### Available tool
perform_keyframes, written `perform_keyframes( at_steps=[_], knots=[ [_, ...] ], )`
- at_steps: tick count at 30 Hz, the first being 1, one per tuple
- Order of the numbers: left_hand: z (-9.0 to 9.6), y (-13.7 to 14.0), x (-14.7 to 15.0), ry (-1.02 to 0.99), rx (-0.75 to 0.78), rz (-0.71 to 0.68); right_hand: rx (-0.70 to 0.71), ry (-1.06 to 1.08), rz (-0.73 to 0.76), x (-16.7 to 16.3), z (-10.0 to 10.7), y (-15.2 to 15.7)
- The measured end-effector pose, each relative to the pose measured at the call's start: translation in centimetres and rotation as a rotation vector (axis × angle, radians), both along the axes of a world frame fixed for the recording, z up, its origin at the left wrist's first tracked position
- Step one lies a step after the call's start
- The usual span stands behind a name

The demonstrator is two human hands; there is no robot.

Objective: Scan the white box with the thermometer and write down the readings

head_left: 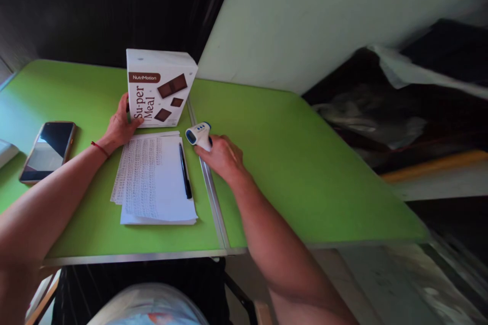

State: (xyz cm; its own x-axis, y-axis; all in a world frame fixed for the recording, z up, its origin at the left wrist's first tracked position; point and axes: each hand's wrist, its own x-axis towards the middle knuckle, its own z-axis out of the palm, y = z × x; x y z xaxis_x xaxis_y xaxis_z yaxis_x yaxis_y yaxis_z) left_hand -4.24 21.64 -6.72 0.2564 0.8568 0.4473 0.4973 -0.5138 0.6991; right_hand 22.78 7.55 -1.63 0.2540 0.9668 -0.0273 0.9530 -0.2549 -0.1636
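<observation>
My left hand (pixel 122 126) grips the lower left edge of a white box (pixel 160 94) printed with chocolate pieces and the words "Su-per Meal". The box stands upright on the green table. In my right hand (pixel 223 156) is a white and blue infrared thermometer (pixel 199 135), my fingers wrapped round its handle and its small screen facing back toward me. Between my forearms lies a stack of paper (pixel 163 188), its top sheet partly covered in rows of handwriting. A black pen (pixel 185 171) rests on the right side of the stack.
A phone (pixel 49 151) in a brown case lies left of my left forearm. Part of a white object (pixel 5 152) shows at the far left edge. A metal seam (pixel 213 198) divides the green folding table (pixel 290 177). Cluttered shelving (pixel 381 101) stands at right, beyond the table's edge.
</observation>
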Motion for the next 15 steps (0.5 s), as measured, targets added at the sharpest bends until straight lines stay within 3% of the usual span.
perform_keyframes(
  at_steps=[8, 13, 15],
  knots=[
    [0.8, -0.8, 0.2, 0.028, -0.038, 0.066, 0.083, -0.031, 0.02, 0.1, -0.3, -0.5],
    [1.1, -1.0, 0.2, 0.036, -0.038, 0.072, 0.351, -0.029, 0.092, -0.1, -0.2, -0.8],
    [1.1, -1.1, 0.1, 0.039, -0.036, 0.078, 0.366, 0.053, 0.149, -0.8, 0.0, -1.2]
  ],
)
